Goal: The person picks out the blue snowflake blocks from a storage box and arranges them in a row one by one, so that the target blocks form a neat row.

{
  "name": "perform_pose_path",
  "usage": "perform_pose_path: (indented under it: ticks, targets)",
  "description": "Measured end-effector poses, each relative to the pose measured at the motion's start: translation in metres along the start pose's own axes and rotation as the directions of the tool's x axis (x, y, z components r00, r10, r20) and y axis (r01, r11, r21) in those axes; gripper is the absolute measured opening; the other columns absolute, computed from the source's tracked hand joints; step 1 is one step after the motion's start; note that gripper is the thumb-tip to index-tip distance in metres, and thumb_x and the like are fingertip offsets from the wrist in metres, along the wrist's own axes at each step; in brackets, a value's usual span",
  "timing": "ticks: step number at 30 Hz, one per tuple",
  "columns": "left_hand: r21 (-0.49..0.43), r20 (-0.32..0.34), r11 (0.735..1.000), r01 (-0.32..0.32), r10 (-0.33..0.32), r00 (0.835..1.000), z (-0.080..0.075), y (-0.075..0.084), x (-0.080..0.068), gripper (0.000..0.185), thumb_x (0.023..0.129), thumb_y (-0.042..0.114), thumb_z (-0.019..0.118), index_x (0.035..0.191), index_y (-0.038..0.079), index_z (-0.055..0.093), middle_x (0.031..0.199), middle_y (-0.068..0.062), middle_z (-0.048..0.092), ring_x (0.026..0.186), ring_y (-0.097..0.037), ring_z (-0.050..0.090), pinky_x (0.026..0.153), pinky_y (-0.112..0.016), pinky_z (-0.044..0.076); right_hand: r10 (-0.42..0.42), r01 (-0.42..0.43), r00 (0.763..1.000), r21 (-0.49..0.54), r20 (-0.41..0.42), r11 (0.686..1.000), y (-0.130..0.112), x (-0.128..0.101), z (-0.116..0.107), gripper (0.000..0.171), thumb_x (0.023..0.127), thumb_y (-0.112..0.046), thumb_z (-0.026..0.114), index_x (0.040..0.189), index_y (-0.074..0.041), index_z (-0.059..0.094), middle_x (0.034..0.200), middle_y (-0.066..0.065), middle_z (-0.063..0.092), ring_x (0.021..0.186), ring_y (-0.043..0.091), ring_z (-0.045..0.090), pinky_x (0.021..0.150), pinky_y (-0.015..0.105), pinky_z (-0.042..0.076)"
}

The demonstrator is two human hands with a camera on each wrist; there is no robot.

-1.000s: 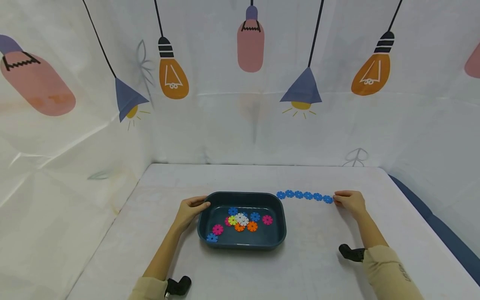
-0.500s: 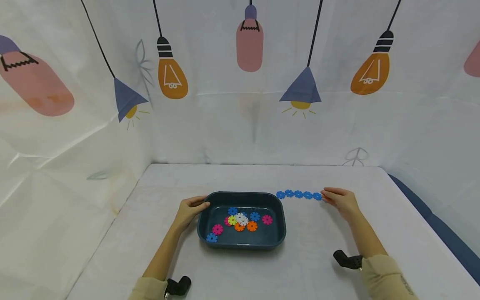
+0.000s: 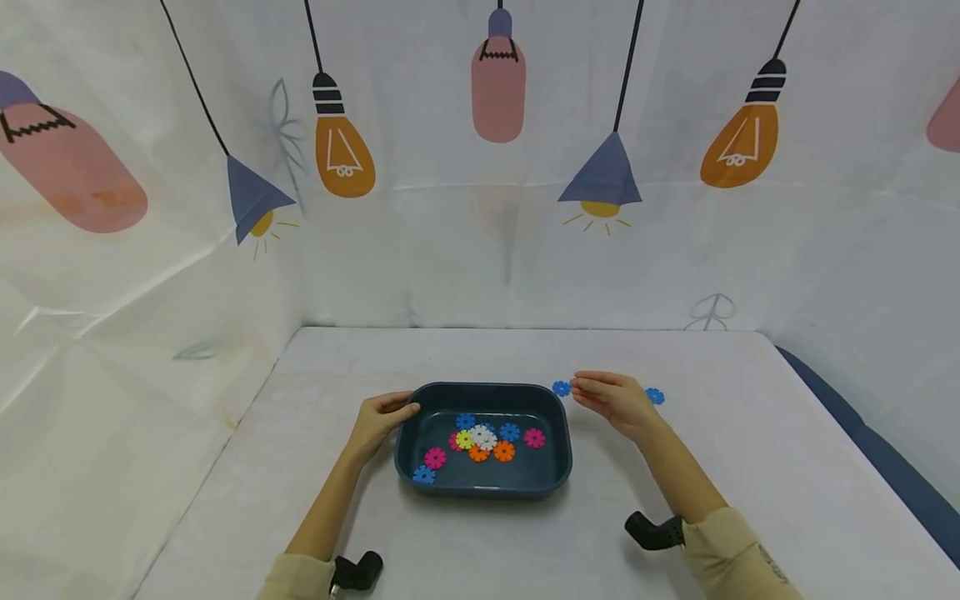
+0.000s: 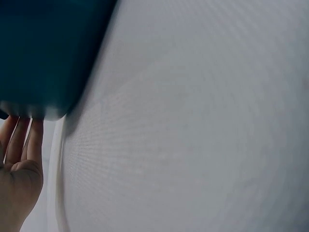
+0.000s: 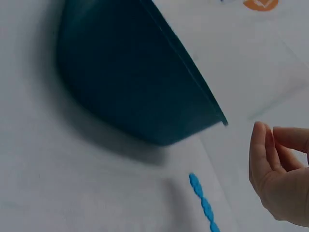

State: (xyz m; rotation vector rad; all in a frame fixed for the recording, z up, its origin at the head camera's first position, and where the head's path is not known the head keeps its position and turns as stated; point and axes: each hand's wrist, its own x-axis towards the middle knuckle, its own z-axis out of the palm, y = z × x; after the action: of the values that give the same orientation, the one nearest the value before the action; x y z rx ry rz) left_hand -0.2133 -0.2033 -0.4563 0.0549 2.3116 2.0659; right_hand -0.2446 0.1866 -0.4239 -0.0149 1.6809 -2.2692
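From the head camera, the left hand [image 3: 378,421] holds the rim of the dark tray [image 3: 557,479] at its left end, while the right hand [image 3: 615,398], fingers relaxed, hovers over a row of blue discs [image 3: 561,388] just right of the tray; the left wrist view shows fingers [image 4: 19,140] against the tray's wall [image 4: 43,53]; in the right wrist view, the loosely open hand [image 5: 280,179] sits above the blue row [image 5: 203,203] beside the tray [image 5: 135,82]

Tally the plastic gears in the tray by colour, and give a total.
Blue gears: 3
Pink gears: 3, one partly covered
Orange gears: 2
White gears: 2
Yellow gears: 1
Total: 11 showing in the tray; the overlapping pile may hide more.
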Motion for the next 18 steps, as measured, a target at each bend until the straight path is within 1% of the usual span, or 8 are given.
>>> perform_pose_path:
  ticks: [1, 3, 6, 9, 13, 16, 18]
  targets:
    - [0.003, -0.001, 1.000, 0.001, -0.001, 1.000, 0.000, 0.000, 0.000, 0.038, 0.087, 0.006, 0.066, 0.119, -0.012, 0.058, 0.117, -0.027, 0.060, 0.090, -0.006, 0.065, 0.082, -0.023, 0.052, 0.002, -0.002, 1.000, -0.013, 0.014, 1.000, 0.001, 0.001, 0.008, 0.045, 0.092, 0.000, 0.057, 0.130, 0.019, 0.041, 0.094, 0.004, 0.071, 0.086, 0.014, 0.068, 0.079, 0.026, 0.054]
    - [0.004, -0.002, 1.000, 0.002, -0.002, 1.000, 0.000, -0.001, 0.000, 0.038, 0.087, 0.007, 0.066, 0.119, -0.012, 0.058, 0.117, -0.027, 0.061, 0.090, -0.006, 0.065, 0.082, -0.023, 0.052, 0.013, -0.011, 0.999, -0.041, 0.050, 0.999, 0.004, 0.003, 0.024, 0.049, 0.092, -0.001, 0.056, 0.132, 0.020, 0.037, 0.095, 0.004, 0.070, 0.087, 0.014, 0.068, 0.079, 0.026, 0.054]
    - [0.008, 0.001, 1.000, 0.002, -0.002, 1.000, 0.000, -0.001, 0.000, 0.038, 0.087, 0.007, 0.066, 0.119, -0.012, 0.058, 0.117, -0.027, 0.060, 0.090, -0.006, 0.065, 0.081, -0.022, 0.052, 0.031, -0.021, 0.992, -0.077, 0.125, 0.997, 0.010, 0.005, 0.045, 0.048, 0.093, -0.001, 0.056, 0.131, 0.021, 0.037, 0.096, 0.005, 0.070, 0.087, 0.013, 0.068, 0.080, 0.026, 0.053]
    - [0.005, 0.007, 1.000, -0.009, 0.009, 1.000, -0.001, -0.002, 0.001, 0.039, 0.087, 0.007, 0.066, 0.119, -0.014, 0.057, 0.117, -0.027, 0.060, 0.091, -0.007, 0.065, 0.081, -0.022, 0.052, 0.049, -0.032, 0.980, -0.088, 0.192, 0.996, 0.016, 0.007, 0.064, 0.047, 0.093, -0.001, 0.056, 0.130, 0.021, 0.039, 0.097, 0.007, 0.070, 0.087, 0.013, 0.068, 0.081, 0.027, 0.053]
    - [-0.018, -0.003, 1.000, -0.008, 0.007, 1.000, -0.003, -0.013, 0.008, 0.038, 0.087, 0.006, 0.066, 0.119, -0.013, 0.057, 0.117, -0.028, 0.060, 0.090, -0.007, 0.065, 0.081, -0.022, 0.052, 0.069, -0.050, 0.967, -0.085, 0.244, 0.995, 0.025, 0.011, 0.085, 0.045, 0.093, -0.001, 0.056, 0.128, 0.022, 0.040, 0.096, 0.007, 0.070, 0.085, 0.014, 0.068, 0.079, 0.026, 0.054]
    - [-0.027, -0.019, 1.000, 0.004, -0.004, 1.000, -0.004, -0.023, 0.012, 0.038, 0.087, 0.006, 0.066, 0.120, -0.011, 0.058, 0.118, -0.026, 0.061, 0.090, -0.006, 0.065, 0.081, -0.021, 0.052, 0.086, -0.066, 0.960, -0.086, 0.267, 0.994, 0.032, 0.015, 0.099, 0.042, 0.092, 0.000, 0.056, 0.126, 0.021, 0.043, 0.095, 0.007, 0.070, 0.084, 0.014, 0.069, 0.078, 0.026, 0.054]
    - [-0.020, -0.021, 1.000, 0.004, -0.005, 1.000, -0.005, -0.026, 0.013, 0.039, 0.087, 0.007, 0.067, 0.120, -0.010, 0.058, 0.117, -0.025, 0.061, 0.090, -0.006, 0.065, 0.081, -0.022, 0.052, 0.096, -0.075, 0.955, -0.087, 0.281, 0.993, 0.037, 0.017, 0.106, 0.040, 0.092, 0.000, 0.056, 0.125, 0.021, 0.045, 0.095, 0.007, 0.071, 0.084, 0.014, 0.068, 0.077, 0.026, 0.054]
